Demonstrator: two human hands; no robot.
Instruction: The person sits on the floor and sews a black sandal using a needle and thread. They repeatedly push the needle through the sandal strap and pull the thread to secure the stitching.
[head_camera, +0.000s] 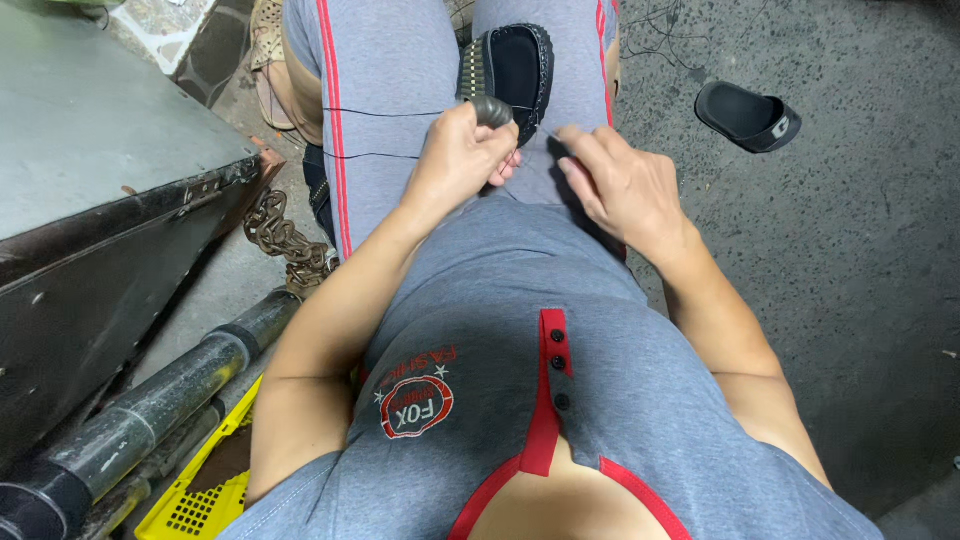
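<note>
shoe (515, 65): toe cut by top edge | thread (550, 133): too thin

Count: two hands, left hand (455, 160) and right hand (620, 185), one black shoe (520, 65) on the lap. One black slide sandal (748, 116), one rusty chain (285, 240), one yellow crate (195, 495), two dark pipes (150, 410).

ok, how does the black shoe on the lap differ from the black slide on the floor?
The black shoe is a closed, stitched loafer wedged between the knees near both hands; the black slide is open-toed with a single strap. The shoe stands tilted on edge, while the slide lies flat on the concrete, untouched. Both are black.
</note>
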